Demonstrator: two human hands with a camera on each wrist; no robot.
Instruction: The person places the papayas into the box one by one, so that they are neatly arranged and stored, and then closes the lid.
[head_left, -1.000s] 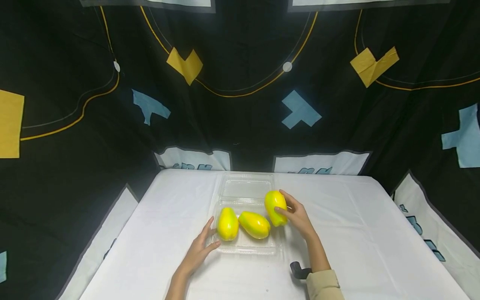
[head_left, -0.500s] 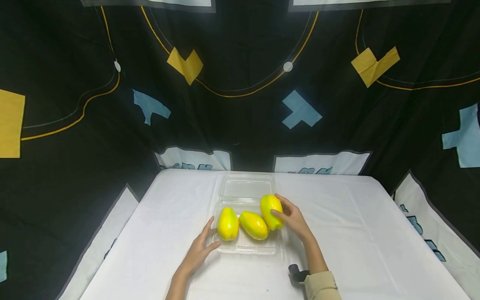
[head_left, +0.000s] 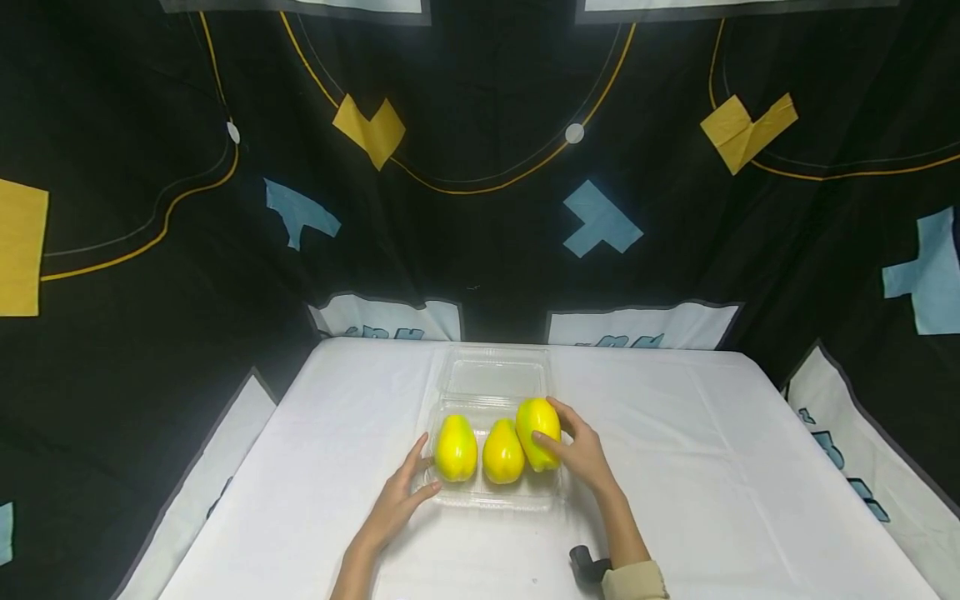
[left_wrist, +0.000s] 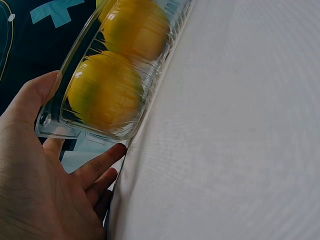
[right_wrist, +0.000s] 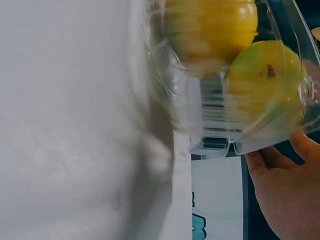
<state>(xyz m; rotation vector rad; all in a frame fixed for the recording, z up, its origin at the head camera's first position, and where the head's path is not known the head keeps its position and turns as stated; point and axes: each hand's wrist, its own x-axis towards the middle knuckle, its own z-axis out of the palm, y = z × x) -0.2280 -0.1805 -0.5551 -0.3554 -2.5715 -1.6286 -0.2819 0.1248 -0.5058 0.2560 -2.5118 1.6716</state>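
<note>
An open clear plastic clamshell container (head_left: 492, 500) lies on the table. In its base are a left yellow mango-like fruit (head_left: 456, 448) and a middle one (head_left: 503, 454), both lengthwise. My right hand (head_left: 583, 450) grips a third yellow mango-like fruit (head_left: 537, 423) over the base's right end, leaning against the middle fruit. From the right wrist view I cannot tell whether this held fruit (right_wrist: 267, 75) touches the base. At the left end my left hand (head_left: 397, 496) has its fingers spread. Its thumb (left_wrist: 42, 90) touches the container's rim in the left wrist view.
Behind the base the container's lid (head_left: 492, 377) is folded back flat. A dark grey bent object (head_left: 587, 567) is beside my right wrist. White cloth covers the table (head_left: 675, 467). A black patterned curtain (head_left: 480, 250) surrounds its back and sides.
My right hand has brought its fruit left and nearer to me. The middle fruit has turned from slanting to nearly lengthwise. My left hand has stayed in place.
</note>
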